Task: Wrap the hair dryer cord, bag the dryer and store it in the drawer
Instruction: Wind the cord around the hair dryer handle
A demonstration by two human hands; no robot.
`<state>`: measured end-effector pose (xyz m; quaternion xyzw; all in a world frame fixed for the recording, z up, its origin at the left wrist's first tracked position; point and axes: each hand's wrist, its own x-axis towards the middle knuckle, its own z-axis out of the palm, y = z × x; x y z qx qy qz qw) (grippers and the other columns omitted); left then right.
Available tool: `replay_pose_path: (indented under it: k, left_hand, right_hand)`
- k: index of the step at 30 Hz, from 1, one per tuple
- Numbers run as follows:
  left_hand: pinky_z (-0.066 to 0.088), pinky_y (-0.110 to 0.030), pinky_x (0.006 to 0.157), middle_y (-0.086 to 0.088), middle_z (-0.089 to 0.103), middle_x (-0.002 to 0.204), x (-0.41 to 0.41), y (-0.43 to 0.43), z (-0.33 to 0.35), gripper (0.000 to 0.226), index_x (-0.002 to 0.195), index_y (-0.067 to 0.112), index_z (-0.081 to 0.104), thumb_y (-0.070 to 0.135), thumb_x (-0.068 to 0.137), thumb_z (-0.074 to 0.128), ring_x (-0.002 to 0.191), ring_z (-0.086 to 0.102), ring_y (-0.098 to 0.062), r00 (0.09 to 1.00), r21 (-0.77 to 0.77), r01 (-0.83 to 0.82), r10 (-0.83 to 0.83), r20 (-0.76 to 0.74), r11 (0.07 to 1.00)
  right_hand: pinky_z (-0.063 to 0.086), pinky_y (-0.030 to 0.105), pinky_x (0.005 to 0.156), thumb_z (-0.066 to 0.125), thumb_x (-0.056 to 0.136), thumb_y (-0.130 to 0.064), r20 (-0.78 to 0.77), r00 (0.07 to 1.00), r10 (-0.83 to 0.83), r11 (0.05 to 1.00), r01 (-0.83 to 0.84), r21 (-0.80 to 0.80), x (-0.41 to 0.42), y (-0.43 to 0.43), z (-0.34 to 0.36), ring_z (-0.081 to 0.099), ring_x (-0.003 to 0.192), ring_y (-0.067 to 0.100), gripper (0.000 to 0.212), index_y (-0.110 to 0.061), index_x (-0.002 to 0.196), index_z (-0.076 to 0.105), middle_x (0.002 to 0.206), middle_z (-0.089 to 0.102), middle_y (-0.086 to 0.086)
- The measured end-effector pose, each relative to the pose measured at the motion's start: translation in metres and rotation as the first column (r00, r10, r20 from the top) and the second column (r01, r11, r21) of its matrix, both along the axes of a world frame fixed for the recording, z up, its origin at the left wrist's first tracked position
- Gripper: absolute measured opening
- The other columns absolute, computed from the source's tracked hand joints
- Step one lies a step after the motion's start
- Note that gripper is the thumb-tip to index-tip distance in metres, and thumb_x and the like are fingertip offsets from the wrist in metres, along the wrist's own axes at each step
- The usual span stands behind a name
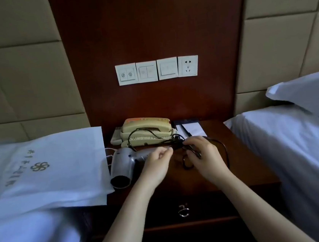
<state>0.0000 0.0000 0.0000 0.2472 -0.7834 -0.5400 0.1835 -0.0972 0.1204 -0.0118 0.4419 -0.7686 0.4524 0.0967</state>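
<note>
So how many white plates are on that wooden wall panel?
4, in one row on the wooden panel: three switch plates, then a power socket at the right end.

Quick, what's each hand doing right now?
Left hand: pinched shut on the black cord by the hair dryer handle.
Right hand: closed around gathered cord loops.

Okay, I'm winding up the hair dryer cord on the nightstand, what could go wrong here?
A loop of the cord lies over the phone, so pulling it in could drag the handset off. The hair dryer rests loose near the nightstand's left edge; a tug from your hands might slide it off.
</note>
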Motion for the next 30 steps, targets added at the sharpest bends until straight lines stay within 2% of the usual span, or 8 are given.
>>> replay_pose_path:
  k: [6,8,10,12,19,24,27,30]
  left_hand:
    - [0.049,-0.04,0.093,0.003,0.063,0.098,0.0,-0.024,-0.021,0.016,0.085,0.026,0.057,0.038,0.092,0.05,0.101,0.06,-0.019,0.991,0.041,-0.136,0.136,0.004,0.99]
    - [0.048,-0.04,0.094,0.001,0.062,0.098,0.004,-0.021,-0.026,0.015,0.083,0.026,0.056,0.034,0.094,0.051,0.103,0.06,-0.02,0.984,0.174,-0.166,0.176,-0.039,0.971]
    - [0.046,-0.037,0.094,-0.005,0.057,0.107,0.007,-0.01,-0.034,0.013,0.086,0.023,0.054,0.029,0.096,0.049,0.108,0.056,-0.022,0.983,0.451,-0.108,0.162,-0.081,0.886]
    - [0.042,-0.039,0.096,-0.01,0.053,0.115,0.005,-0.002,-0.038,0.011,0.088,0.02,0.053,0.025,0.097,0.048,0.112,0.053,-0.024,0.977,0.615,-0.054,0.169,-0.132,0.786]
    - [0.041,-0.037,0.095,-0.014,0.054,0.128,-0.023,-0.003,-0.044,0.034,0.123,0.003,0.053,0.024,0.097,0.05,0.122,0.05,-0.024,0.925,0.806,0.002,0.304,-0.226,0.592]
    - [0.044,-0.036,0.092,-0.017,0.06,0.118,-0.042,-0.005,-0.047,0.036,0.124,0.002,0.052,0.025,0.097,0.05,0.112,0.056,-0.027,0.847,0.914,0.084,0.456,-0.275,0.396]
    - [0.049,-0.039,0.084,-0.019,0.061,0.103,-0.053,-0.003,-0.044,0.04,0.132,0.001,0.044,0.022,0.098,0.048,0.094,0.062,-0.027,0.805,0.923,0.128,0.506,-0.31,0.362]
    - [0.049,-0.042,0.077,-0.02,0.056,0.112,-0.064,-0.004,-0.04,0.042,0.137,0.003,0.037,0.014,0.098,0.047,0.088,0.063,-0.026,0.76,0.929,0.171,0.556,-0.336,0.327]
  right_hand:
    - [0.043,0.028,0.096,0.05,0.085,0.0,-0.103,0.995,0.003,1.0,-0.003,-0.003,-0.002,-0.021,-0.017,0.051,0.115,0.017,0.034,-0.011,0.116,0.061,0.119,0.059,0.0]
    - [0.039,0.035,0.102,0.051,0.084,-0.006,-0.249,0.966,-0.064,0.997,0.075,0.034,-0.007,-0.022,-0.022,0.049,0.121,0.021,0.038,-0.011,0.12,0.059,0.122,0.06,0.003]
    - [0.033,0.039,0.106,0.053,0.082,-0.013,-0.371,0.922,-0.112,0.979,0.166,0.117,-0.01,-0.022,-0.027,0.047,0.125,0.024,0.044,-0.012,0.126,0.056,0.127,0.059,0.002]
    - [0.03,0.04,0.106,0.055,0.082,-0.021,-0.435,0.888,-0.149,0.949,0.252,0.189,-0.013,-0.024,-0.029,0.049,0.124,0.025,0.047,-0.015,0.129,0.053,0.127,0.059,0.002]
    - [0.046,0.038,0.084,0.067,0.077,-0.028,-0.549,0.816,-0.18,0.906,0.355,0.231,-0.021,-0.025,-0.041,0.058,0.088,0.029,0.029,-0.019,0.105,0.068,0.097,0.062,0.005]
    - [0.044,0.039,0.085,0.062,0.081,-0.028,-0.538,0.822,-0.189,0.917,0.343,0.202,-0.026,-0.026,-0.046,0.058,0.089,0.028,0.028,-0.018,0.107,0.065,0.098,0.061,0.004]
    - [0.035,0.036,0.096,0.054,0.085,-0.028,-0.53,0.826,-0.193,0.929,0.327,0.172,-0.031,-0.02,-0.052,0.056,0.098,0.025,0.032,-0.021,0.116,0.059,0.106,0.061,0.002]
    - [0.031,0.041,0.105,0.055,0.087,-0.026,-0.527,0.829,-0.186,0.925,0.328,0.19,-0.039,-0.013,-0.057,0.054,0.111,0.023,0.041,-0.025,0.128,0.051,0.114,0.062,0.0]
